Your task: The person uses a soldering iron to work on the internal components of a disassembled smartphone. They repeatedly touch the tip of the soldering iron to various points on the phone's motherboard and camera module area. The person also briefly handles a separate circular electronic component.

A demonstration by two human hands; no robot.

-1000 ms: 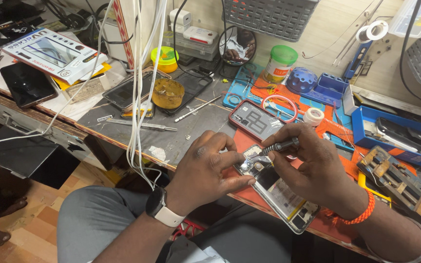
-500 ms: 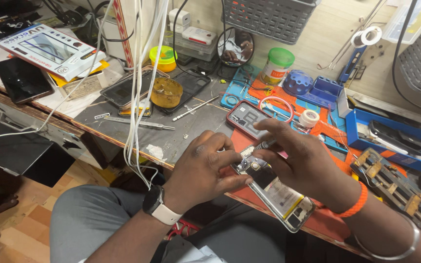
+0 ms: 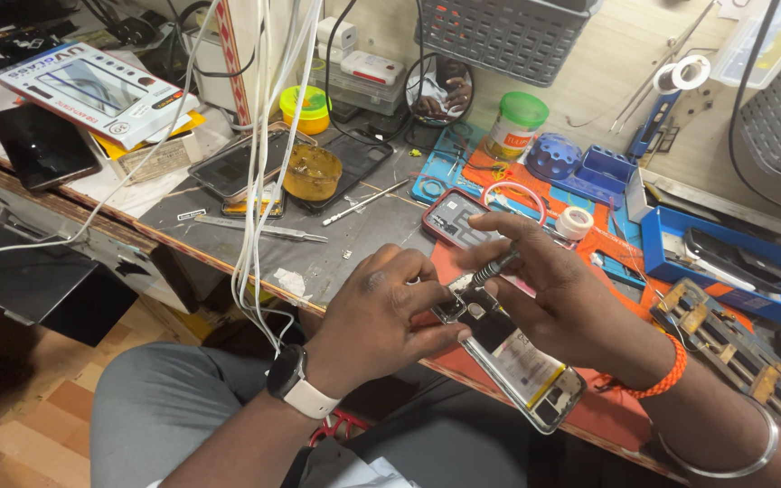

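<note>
Metal and glass make up what you work on: an opened phone (image 3: 515, 360), its back off and its battery and boards bare, lying slantwise at the near edge of the workbench (image 3: 354, 244), its lower end jutting past that edge over your lap. Going left to right, your left hand (image 3: 380, 318) presses down on the phone's upper end, fingers curled and pinching its frame to steady it. Just right of it, your right hand (image 3: 560, 298) grips a small screwdriver (image 3: 490, 269) between thumb and fingertips, its tip down at the phone's top corner. Judge the phone light and stiff but fragile: the thin frame is likely to flex, and the exposed parts would scratch or tear easily. Hold it by the long side rails, never by the battery or the boards. The smooth frame looks slippery, and with so much overhang a slip could drop it. Beyond your hands, another phone in a red case (image 3: 456, 217) lies on the orange mat (image 3: 607, 248), and a blue tray (image 3: 725, 271) sits toward the right edge.
</note>
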